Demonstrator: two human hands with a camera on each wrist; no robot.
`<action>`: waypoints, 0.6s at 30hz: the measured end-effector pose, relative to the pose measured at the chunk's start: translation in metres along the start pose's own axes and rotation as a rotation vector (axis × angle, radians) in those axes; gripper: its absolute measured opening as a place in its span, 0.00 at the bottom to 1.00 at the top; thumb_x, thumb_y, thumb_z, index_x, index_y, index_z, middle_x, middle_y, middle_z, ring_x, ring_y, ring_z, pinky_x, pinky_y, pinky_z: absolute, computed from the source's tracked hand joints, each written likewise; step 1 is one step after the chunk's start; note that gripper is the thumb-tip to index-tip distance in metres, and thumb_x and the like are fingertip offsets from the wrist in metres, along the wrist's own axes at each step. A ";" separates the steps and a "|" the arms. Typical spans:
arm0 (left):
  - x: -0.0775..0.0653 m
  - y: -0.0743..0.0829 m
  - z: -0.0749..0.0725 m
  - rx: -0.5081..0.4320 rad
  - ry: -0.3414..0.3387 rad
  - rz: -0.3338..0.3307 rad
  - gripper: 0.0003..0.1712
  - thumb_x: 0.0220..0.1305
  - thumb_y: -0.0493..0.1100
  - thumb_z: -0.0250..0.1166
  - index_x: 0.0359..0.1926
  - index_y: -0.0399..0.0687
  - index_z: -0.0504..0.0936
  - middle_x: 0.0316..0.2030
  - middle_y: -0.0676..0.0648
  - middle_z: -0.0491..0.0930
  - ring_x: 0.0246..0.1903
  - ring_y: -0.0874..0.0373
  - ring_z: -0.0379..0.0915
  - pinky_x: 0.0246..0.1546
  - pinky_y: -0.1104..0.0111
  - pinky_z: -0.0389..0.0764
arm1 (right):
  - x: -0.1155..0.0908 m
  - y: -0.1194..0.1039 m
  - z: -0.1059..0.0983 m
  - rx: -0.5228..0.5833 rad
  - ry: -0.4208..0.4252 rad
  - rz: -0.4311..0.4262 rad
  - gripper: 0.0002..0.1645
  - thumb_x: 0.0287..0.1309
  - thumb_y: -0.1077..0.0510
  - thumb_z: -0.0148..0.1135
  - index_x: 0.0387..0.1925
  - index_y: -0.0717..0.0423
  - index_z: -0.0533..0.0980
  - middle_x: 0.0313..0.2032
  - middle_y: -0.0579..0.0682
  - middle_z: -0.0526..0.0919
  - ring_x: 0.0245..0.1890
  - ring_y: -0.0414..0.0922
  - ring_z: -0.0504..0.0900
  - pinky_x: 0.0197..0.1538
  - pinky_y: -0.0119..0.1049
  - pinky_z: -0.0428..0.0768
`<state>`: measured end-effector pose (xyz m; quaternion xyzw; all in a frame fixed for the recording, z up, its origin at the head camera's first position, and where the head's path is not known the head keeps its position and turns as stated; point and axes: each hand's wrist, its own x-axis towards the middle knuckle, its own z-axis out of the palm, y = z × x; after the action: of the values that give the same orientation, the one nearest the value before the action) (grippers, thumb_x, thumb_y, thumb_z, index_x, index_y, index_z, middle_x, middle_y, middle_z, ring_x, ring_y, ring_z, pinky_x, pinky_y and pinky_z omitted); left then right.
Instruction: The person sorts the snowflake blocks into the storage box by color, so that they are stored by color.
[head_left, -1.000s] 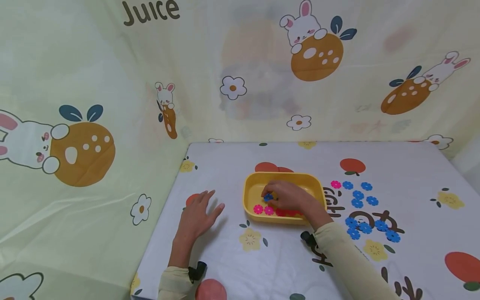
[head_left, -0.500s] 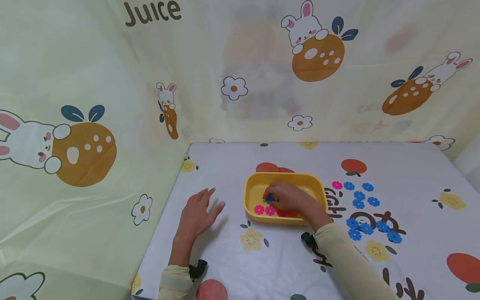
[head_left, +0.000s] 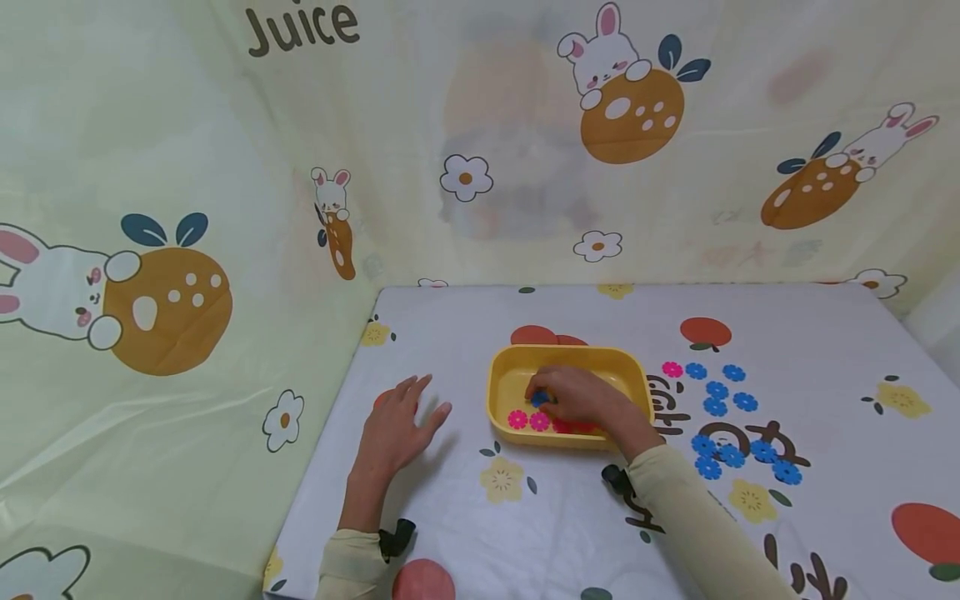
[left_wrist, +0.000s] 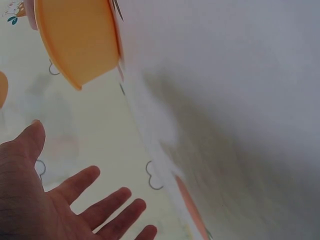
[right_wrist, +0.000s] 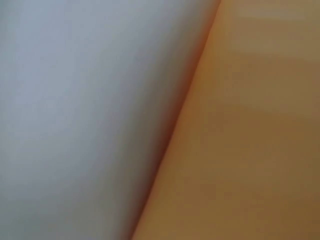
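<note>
My right hand (head_left: 577, 394) reaches into a shallow yellow tray (head_left: 496, 383), its fingertips pinching a blue flower-shaped piece (head_left: 539, 398) low inside. Pink flower-shaped pieces (head_left: 517, 419) lie in a row along the tray's near side, the right part of that row partly covered by the hand. Left of the tray, my left hand (head_left: 393, 432) hovers over the tablecloth with spread fingers and holds nothing. In the left wrist view, this left hand (left_wrist: 55, 205) is below the tray's outer wall (left_wrist: 80, 40). The right wrist view has only the blurred tray wall (right_wrist: 250, 150) and white cloth.
Right of the tray, several loose blue flower-shaped pieces (head_left: 731, 456) lie scattered on the printed tablecloth (head_left: 442, 325), with one pink piece (head_left: 672, 369) among them. A patterned curtain (head_left: 525, 208) hangs behind the table and along its left side.
My right hand has sunk very slightly into the tray with the blue flower-shaped piece. The left hand and the loose pieces stay where they were.
</note>
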<state>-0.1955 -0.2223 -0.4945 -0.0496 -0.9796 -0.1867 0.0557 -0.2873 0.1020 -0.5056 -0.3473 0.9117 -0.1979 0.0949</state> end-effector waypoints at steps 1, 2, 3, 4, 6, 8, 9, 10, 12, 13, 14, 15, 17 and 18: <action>0.000 0.000 0.000 0.001 0.001 0.003 0.43 0.76 0.71 0.58 0.80 0.52 0.71 0.77 0.38 0.70 0.74 0.41 0.69 0.68 0.42 0.77 | 0.000 0.000 0.000 0.000 0.002 -0.002 0.15 0.63 0.57 0.79 0.51 0.48 0.88 0.48 0.44 0.86 0.47 0.43 0.81 0.60 0.43 0.85; 0.000 0.000 0.000 0.000 0.002 0.005 0.43 0.76 0.71 0.58 0.80 0.52 0.71 0.76 0.38 0.71 0.74 0.41 0.70 0.68 0.42 0.77 | 0.000 0.001 0.000 0.000 0.003 -0.003 0.15 0.63 0.57 0.79 0.51 0.48 0.88 0.48 0.44 0.86 0.47 0.43 0.81 0.60 0.43 0.85; 0.000 0.000 0.000 0.001 0.002 0.006 0.43 0.76 0.71 0.57 0.80 0.52 0.71 0.76 0.38 0.71 0.74 0.41 0.70 0.68 0.42 0.77 | 0.000 0.001 0.000 0.002 0.003 -0.004 0.15 0.64 0.56 0.79 0.51 0.48 0.88 0.48 0.44 0.86 0.47 0.43 0.81 0.60 0.42 0.85; 0.000 0.001 0.000 0.000 0.003 0.009 0.43 0.76 0.71 0.57 0.80 0.52 0.71 0.76 0.38 0.71 0.74 0.41 0.70 0.68 0.42 0.77 | 0.000 0.001 0.000 0.001 0.006 -0.007 0.14 0.64 0.56 0.79 0.51 0.48 0.88 0.48 0.44 0.86 0.47 0.43 0.81 0.60 0.43 0.85; 0.001 0.002 0.000 -0.005 0.005 0.011 0.43 0.76 0.70 0.58 0.80 0.52 0.71 0.76 0.39 0.71 0.74 0.41 0.70 0.67 0.41 0.77 | -0.001 0.002 0.000 0.002 0.010 -0.011 0.14 0.64 0.56 0.79 0.51 0.48 0.87 0.47 0.44 0.86 0.47 0.43 0.81 0.60 0.43 0.86; 0.001 0.003 0.001 -0.006 0.004 0.008 0.43 0.75 0.71 0.58 0.80 0.52 0.71 0.77 0.39 0.70 0.74 0.40 0.70 0.66 0.40 0.78 | -0.001 0.002 0.000 0.004 0.014 -0.013 0.14 0.64 0.55 0.79 0.51 0.48 0.87 0.47 0.44 0.86 0.46 0.43 0.81 0.59 0.43 0.86; 0.001 0.003 0.001 -0.005 0.002 0.005 0.43 0.75 0.71 0.58 0.80 0.53 0.71 0.77 0.39 0.70 0.74 0.40 0.70 0.65 0.39 0.78 | -0.002 0.002 0.000 0.004 0.014 -0.009 0.14 0.64 0.55 0.78 0.51 0.48 0.87 0.47 0.44 0.85 0.47 0.43 0.81 0.59 0.44 0.85; 0.001 0.003 0.001 -0.005 0.001 0.001 0.43 0.75 0.71 0.58 0.80 0.53 0.71 0.77 0.39 0.70 0.74 0.40 0.70 0.65 0.39 0.78 | -0.002 0.002 0.000 0.003 0.017 -0.007 0.15 0.64 0.55 0.78 0.51 0.49 0.87 0.47 0.44 0.85 0.47 0.43 0.81 0.60 0.44 0.85; 0.001 0.004 0.002 -0.001 -0.006 -0.007 0.43 0.75 0.71 0.57 0.80 0.54 0.71 0.77 0.40 0.69 0.74 0.40 0.69 0.64 0.37 0.77 | -0.003 0.002 -0.001 0.004 0.015 0.004 0.15 0.65 0.54 0.78 0.51 0.49 0.87 0.47 0.44 0.85 0.47 0.43 0.81 0.60 0.44 0.85; 0.001 0.004 0.003 0.002 -0.009 -0.009 0.43 0.75 0.71 0.57 0.80 0.54 0.71 0.78 0.40 0.69 0.74 0.40 0.69 0.64 0.37 0.77 | -0.004 0.001 -0.002 0.004 0.015 0.010 0.15 0.65 0.54 0.78 0.52 0.49 0.87 0.48 0.44 0.85 0.48 0.43 0.81 0.60 0.45 0.85; 0.001 0.004 0.004 0.003 -0.012 -0.011 0.43 0.75 0.72 0.57 0.80 0.55 0.70 0.78 0.40 0.69 0.74 0.40 0.69 0.65 0.36 0.77 | -0.005 0.001 -0.003 0.006 0.014 0.019 0.16 0.65 0.53 0.78 0.52 0.49 0.87 0.48 0.44 0.85 0.48 0.43 0.81 0.61 0.44 0.85; 0.001 0.004 0.004 0.006 -0.014 -0.012 0.43 0.75 0.72 0.57 0.80 0.55 0.70 0.78 0.40 0.69 0.74 0.40 0.69 0.65 0.36 0.77 | -0.006 0.000 -0.003 0.005 0.012 0.028 0.16 0.65 0.53 0.78 0.53 0.49 0.87 0.48 0.44 0.85 0.48 0.43 0.81 0.61 0.44 0.85; 0.001 0.005 0.005 0.009 -0.014 -0.009 0.43 0.75 0.72 0.57 0.80 0.55 0.70 0.78 0.40 0.69 0.74 0.40 0.69 0.65 0.36 0.77 | -0.008 -0.002 -0.005 0.012 0.016 0.036 0.17 0.65 0.52 0.78 0.54 0.49 0.87 0.49 0.45 0.85 0.49 0.44 0.81 0.61 0.45 0.84; 0.001 0.005 0.005 0.010 -0.013 -0.006 0.43 0.75 0.72 0.57 0.80 0.55 0.71 0.78 0.40 0.69 0.74 0.40 0.69 0.65 0.37 0.77 | -0.010 -0.003 -0.007 0.016 0.019 0.039 0.18 0.65 0.52 0.78 0.54 0.49 0.87 0.49 0.45 0.85 0.49 0.44 0.82 0.61 0.45 0.84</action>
<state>-0.1960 -0.2159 -0.4976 -0.0474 -0.9810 -0.1814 0.0490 -0.2805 0.1084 -0.4979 -0.3270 0.9175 -0.2064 0.0928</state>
